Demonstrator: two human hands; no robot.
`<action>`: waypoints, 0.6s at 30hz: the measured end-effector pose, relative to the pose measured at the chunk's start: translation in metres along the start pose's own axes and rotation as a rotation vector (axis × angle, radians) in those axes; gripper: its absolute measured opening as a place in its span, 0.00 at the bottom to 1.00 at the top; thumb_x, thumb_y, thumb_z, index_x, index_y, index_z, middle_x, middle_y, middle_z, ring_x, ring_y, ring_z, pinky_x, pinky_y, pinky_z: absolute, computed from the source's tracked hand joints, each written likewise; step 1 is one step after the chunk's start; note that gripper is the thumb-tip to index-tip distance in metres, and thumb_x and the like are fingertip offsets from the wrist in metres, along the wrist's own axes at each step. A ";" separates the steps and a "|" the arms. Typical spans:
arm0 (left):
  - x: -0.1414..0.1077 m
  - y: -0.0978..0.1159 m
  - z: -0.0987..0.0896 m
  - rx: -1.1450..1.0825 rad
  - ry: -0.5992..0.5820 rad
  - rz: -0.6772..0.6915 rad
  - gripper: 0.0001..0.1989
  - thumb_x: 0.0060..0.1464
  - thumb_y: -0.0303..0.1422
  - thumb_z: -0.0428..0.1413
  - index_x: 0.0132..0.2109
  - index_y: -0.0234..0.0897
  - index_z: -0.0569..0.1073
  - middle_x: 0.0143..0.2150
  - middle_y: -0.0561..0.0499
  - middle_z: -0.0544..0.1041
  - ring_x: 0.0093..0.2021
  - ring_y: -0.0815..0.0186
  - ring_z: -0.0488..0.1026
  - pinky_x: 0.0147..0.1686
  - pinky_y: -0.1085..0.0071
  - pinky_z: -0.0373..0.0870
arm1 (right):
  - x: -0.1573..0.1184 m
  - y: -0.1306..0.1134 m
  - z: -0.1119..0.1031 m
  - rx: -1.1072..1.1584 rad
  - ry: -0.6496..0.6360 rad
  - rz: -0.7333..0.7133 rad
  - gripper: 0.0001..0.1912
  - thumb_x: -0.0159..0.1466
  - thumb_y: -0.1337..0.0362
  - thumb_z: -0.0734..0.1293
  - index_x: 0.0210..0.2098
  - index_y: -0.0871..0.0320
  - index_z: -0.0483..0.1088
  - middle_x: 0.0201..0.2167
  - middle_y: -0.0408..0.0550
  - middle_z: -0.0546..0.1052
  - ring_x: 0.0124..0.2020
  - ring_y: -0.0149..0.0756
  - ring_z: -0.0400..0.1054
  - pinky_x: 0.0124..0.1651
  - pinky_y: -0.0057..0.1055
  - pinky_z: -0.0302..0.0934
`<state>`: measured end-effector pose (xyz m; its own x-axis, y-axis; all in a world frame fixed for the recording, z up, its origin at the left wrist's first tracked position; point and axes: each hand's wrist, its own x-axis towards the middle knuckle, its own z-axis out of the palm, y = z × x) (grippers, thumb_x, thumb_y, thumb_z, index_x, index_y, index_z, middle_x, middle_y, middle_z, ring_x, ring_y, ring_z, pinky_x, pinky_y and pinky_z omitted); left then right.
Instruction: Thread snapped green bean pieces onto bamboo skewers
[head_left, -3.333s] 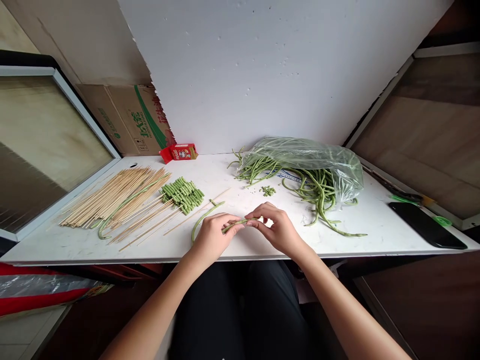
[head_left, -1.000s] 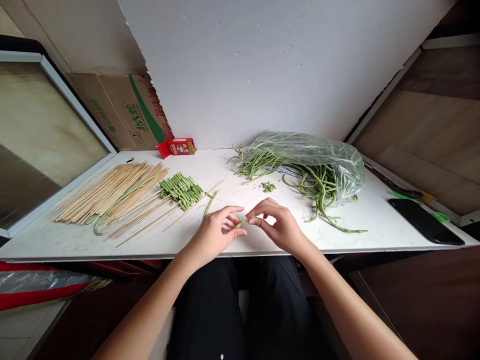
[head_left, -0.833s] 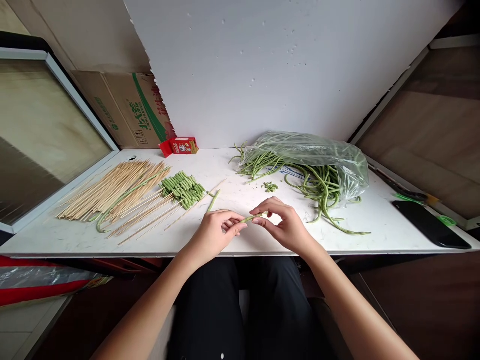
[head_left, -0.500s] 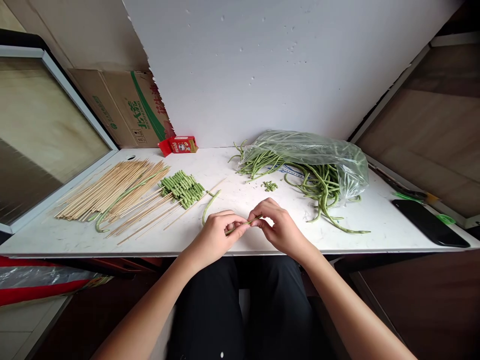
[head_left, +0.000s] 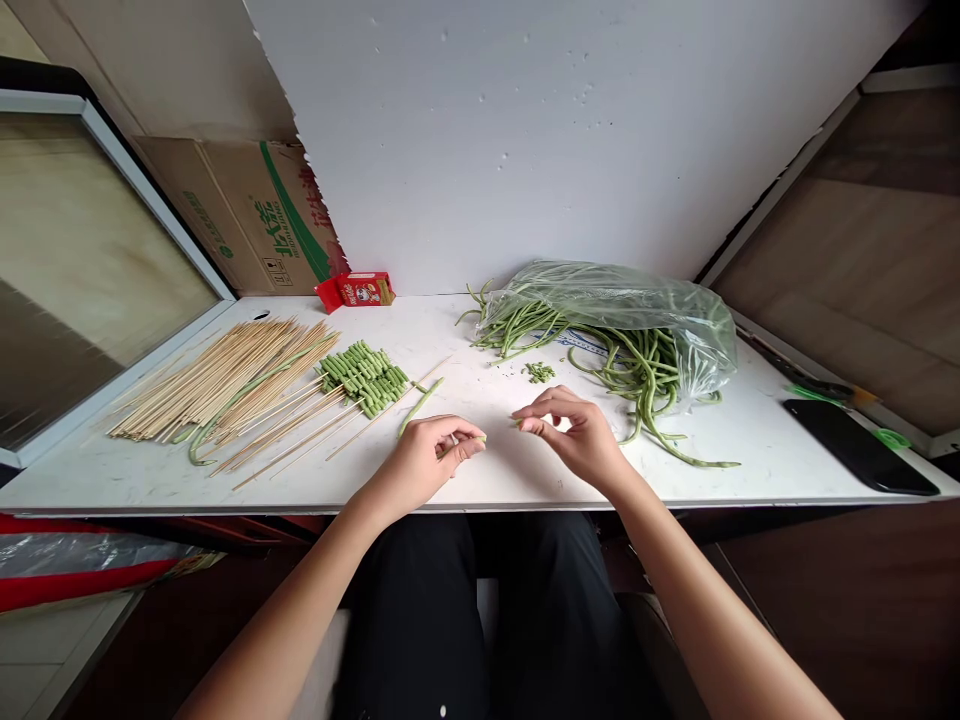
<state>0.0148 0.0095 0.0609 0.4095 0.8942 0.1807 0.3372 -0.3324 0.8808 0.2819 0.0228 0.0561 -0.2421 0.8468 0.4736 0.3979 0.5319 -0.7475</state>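
Near the front edge, my left hand [head_left: 431,455] is closed on a green bean, whose end peeks out at the fingertips; the rest is hidden by the palm. My right hand [head_left: 574,430], apart from it, pinches a tiny green bit at its fingertips. A longer bean piece [head_left: 421,402] lies beyond my left hand. Past my right hand is a small pile of bean ends [head_left: 538,372]. Skewers threaded with cut bean pieces [head_left: 365,377] lie to the left, beside many bare bamboo skewers [head_left: 217,380]. Long beans [head_left: 649,375] spill from a clear plastic bag [head_left: 622,290].
A red box [head_left: 367,290] stands at the back, before a cardboard box [head_left: 255,220]. A black phone [head_left: 859,447] and a green-handled tool lie at the right. The white table [head_left: 495,490] ends just below my hands.
My hands have moved apart, the right one up and to the right with a small bit. The bean that spanned both hands now shows only at my left fingertips.
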 end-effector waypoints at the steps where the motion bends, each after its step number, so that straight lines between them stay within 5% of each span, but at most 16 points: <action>1: 0.000 -0.001 0.000 -0.012 -0.004 -0.017 0.15 0.66 0.44 0.61 0.48 0.37 0.83 0.35 0.50 0.81 0.25 0.71 0.72 0.28 0.72 0.73 | 0.000 0.008 -0.002 -0.044 0.044 0.038 0.11 0.69 0.51 0.74 0.43 0.50 0.85 0.36 0.51 0.82 0.41 0.46 0.72 0.39 0.40 0.63; 8: 0.001 -0.004 0.002 0.086 -0.010 0.072 0.15 0.71 0.34 0.54 0.57 0.37 0.81 0.50 0.42 0.81 0.47 0.62 0.80 0.46 0.68 0.78 | -0.006 0.054 0.000 -0.288 0.098 0.208 0.14 0.72 0.56 0.68 0.50 0.52 0.83 0.42 0.54 0.82 0.42 0.48 0.73 0.44 0.43 0.68; 18: -0.004 0.007 0.001 -0.044 -0.104 -0.022 0.20 0.70 0.31 0.53 0.66 0.41 0.73 0.50 0.44 0.82 0.40 0.65 0.83 0.46 0.67 0.80 | -0.006 0.050 0.008 -0.386 0.044 0.067 0.12 0.73 0.59 0.67 0.43 0.53 0.84 0.41 0.55 0.83 0.51 0.54 0.69 0.55 0.51 0.65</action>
<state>0.0164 0.0037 0.0664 0.4886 0.8646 0.1169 0.3107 -0.2976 0.9027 0.2959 0.0439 0.0121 -0.1694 0.8739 0.4557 0.7171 0.4264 -0.5512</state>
